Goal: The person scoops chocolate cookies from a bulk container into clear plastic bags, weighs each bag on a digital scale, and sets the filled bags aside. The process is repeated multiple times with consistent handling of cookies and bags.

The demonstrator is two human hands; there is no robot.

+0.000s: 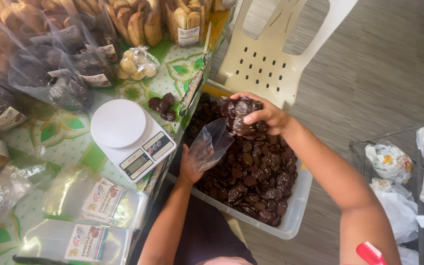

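My right hand (270,116) grips a handful of dark chocolate cookies (240,114) just above the mouth of a small clear plastic bag (211,142). My left hand (191,166) holds that bag open from below. Both hands hover over a white plastic tub (298,202) filled with several more dark cookies (253,172). The tub rests on a seat beside the table.
A white kitchen scale (131,135) stands on the green patterned tablecloth (65,135), with a few loose cookies (163,106) behind it. Filled cookie bags (50,73) line the back, flat labelled empty bags (94,203) lie in front. A white plastic chair (271,54) stands behind the tub. Knotted bags (393,162) sit at right.
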